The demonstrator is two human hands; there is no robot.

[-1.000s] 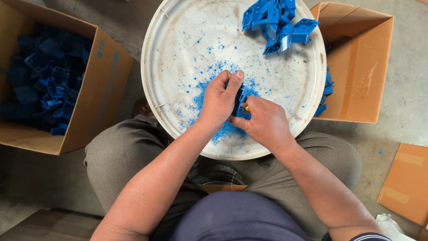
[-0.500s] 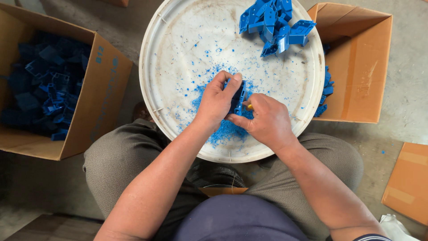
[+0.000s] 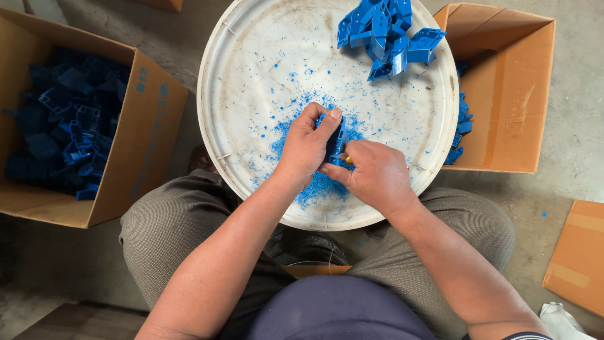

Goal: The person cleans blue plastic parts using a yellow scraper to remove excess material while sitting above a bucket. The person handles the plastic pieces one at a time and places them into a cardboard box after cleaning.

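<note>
Centrally, left hand (image 3: 306, 143) grips a small blue moulded plastic part (image 3: 334, 142) over the round white plastic tray (image 3: 251, 94); right hand (image 3: 376, 176) — closed on a barely visible tool — trims it; short, controlled strokes seem advisable.

**Plastic, Cardboard, Cloth**

The blue part (image 3: 335, 140) looked like hard, slightly glossy plastic. The white round tray (image 3: 251, 82) was matt, scuffed plastic, dusted with blue shavings (image 3: 318, 186). The 2 boxes (image 3: 148, 135) were matt brown cardboard; the trousers (image 3: 170, 220) were soft woven cloth.
</note>
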